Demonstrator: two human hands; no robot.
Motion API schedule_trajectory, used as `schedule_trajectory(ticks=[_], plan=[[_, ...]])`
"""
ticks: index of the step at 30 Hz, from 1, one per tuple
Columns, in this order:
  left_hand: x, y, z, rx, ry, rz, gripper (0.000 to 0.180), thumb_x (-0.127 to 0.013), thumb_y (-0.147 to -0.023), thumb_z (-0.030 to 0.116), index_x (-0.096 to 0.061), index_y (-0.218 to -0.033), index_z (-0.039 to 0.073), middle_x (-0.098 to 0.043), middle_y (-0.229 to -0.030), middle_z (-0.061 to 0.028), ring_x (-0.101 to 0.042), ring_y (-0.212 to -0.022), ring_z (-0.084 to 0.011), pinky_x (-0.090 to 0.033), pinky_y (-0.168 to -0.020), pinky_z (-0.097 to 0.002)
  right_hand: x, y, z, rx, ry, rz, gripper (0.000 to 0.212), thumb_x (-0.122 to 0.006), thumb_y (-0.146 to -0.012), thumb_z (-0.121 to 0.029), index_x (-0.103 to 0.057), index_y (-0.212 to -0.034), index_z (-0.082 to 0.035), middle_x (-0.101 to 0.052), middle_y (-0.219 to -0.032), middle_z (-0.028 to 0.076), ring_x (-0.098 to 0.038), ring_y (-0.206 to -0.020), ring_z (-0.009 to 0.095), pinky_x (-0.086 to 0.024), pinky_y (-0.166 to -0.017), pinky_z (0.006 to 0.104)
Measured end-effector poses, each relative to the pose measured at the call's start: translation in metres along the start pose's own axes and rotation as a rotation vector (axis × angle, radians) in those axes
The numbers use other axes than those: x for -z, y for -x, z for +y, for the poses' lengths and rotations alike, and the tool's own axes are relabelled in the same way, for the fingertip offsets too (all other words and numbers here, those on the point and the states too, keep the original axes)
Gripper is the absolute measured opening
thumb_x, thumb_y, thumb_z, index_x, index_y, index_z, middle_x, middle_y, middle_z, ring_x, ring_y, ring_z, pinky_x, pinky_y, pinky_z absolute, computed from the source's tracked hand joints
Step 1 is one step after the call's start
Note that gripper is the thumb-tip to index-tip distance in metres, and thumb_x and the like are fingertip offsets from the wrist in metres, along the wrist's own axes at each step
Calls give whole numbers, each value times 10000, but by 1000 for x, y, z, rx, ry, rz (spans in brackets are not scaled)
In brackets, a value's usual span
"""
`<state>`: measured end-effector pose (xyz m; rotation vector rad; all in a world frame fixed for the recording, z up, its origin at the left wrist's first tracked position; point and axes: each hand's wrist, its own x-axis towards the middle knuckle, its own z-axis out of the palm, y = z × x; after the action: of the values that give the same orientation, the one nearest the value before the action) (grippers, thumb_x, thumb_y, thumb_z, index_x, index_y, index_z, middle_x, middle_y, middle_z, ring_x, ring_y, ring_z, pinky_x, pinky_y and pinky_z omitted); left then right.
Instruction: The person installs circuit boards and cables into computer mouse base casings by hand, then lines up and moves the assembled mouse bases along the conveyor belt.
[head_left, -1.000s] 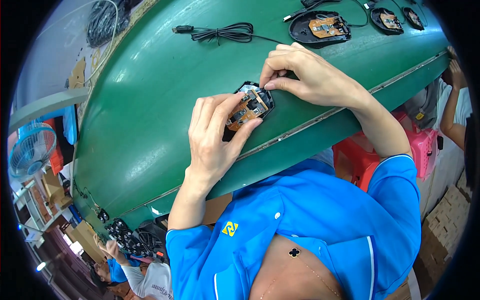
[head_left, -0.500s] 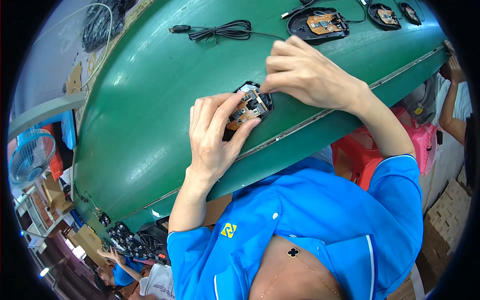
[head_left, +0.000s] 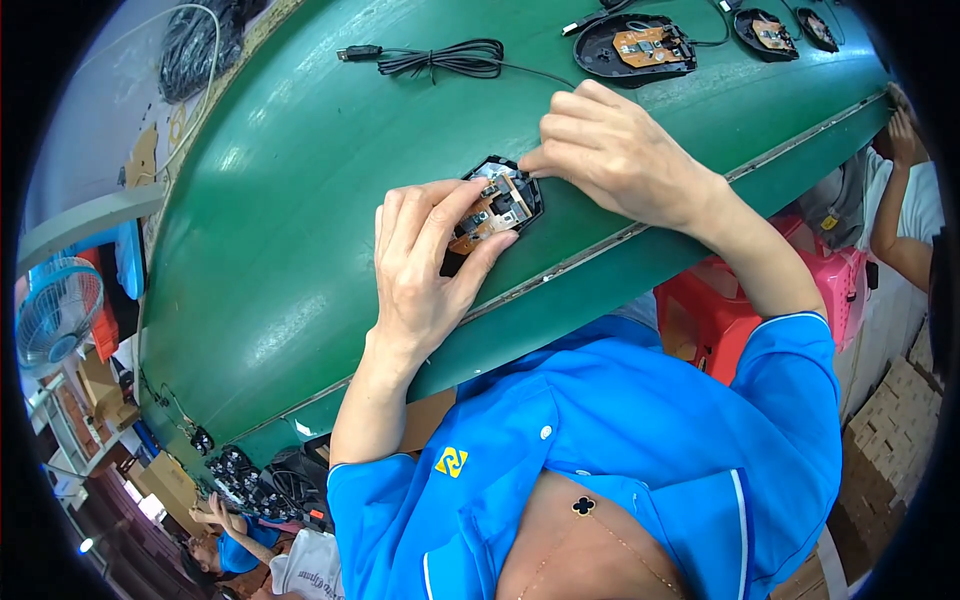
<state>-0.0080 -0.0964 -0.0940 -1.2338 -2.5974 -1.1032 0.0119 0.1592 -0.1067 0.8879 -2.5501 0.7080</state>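
An opened computer mouse base [head_left: 535,205], black with an orange circuit board [head_left: 490,215] inside, lies tilted on the green table. My left hand [head_left: 415,245] grips it from the left, thumb on the near side and fingers on the far side. My right hand [head_left: 620,155] is closed in a pinch at the shell's far right edge. Whatever lies between those fingertips is hidden. A black USB cable [head_left: 440,60], bundled in a tied coil, runs right and disappears behind my right hand.
Several more open mouse bases with boards, such as a large one [head_left: 640,48] and a smaller one [head_left: 766,35], line the table's far right. Red and pink stools [head_left: 710,310] stand below its near edge. Co-workers sit at both sides; a fan [head_left: 60,310] is at left.
My right hand has shifted slightly at the shell's edge, its fingertips still pinched there. My left hand keeps its grip on the mouse base. The whole view has drifted a little.
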Motion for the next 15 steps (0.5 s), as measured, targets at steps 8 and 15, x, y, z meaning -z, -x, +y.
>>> schedule_trajectory(ticks=[8, 15], plan=[[-3, 0, -2, -39, 24, 8, 499, -857, -769, 152, -688, -1229, 59, -662, -1119, -93, -558, -933, -224, -448, -840, -348, 6, 4, 14, 124, 38, -55, 154, -679, -872, -134, -715, -1011, -77, -628, -945, 27, -548, -866, 189, -447, -840, 349], [-4, -1, -2, -56, 31, 8, 493, -853, -771, 146, -690, -1228, 62, -661, -1118, -87, -561, -940, -223, -444, -841, -346, 5, 3, 6, 171, 212, -34, 134, -668, -853, -167, -702, -976, -124, -608, -973, 7, -558, -929, 177, -441, -917, 343]])
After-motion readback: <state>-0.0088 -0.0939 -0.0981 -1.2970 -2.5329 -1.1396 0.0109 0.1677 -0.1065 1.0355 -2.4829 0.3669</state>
